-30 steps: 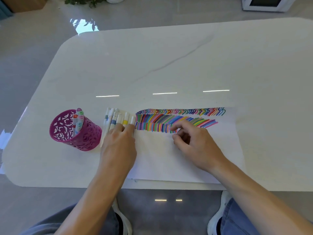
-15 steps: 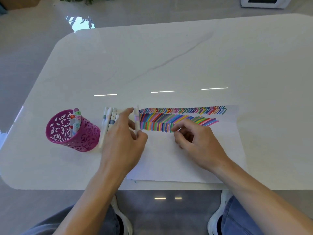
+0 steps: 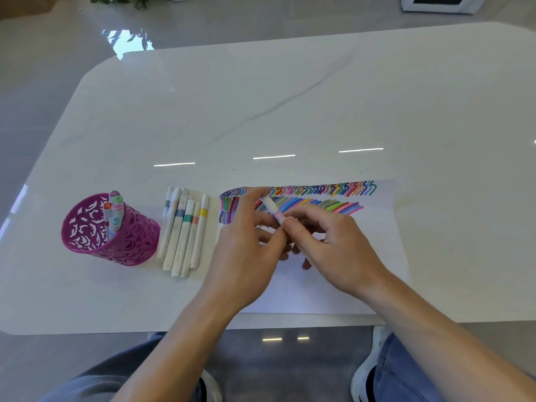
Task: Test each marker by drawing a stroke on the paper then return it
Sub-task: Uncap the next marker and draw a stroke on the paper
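Marker (image 3: 272,208) off row (image 3: 185,232) — left hand (image 3: 246,256), right hand (image 3: 333,246) now grip it.

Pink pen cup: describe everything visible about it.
The pink pen cup is a magenta, plastic-looking cylinder with a cut-out leaf pattern through its wall. It stands open-topped on the white table, left of a row of loose markers, and holds several capped markers.
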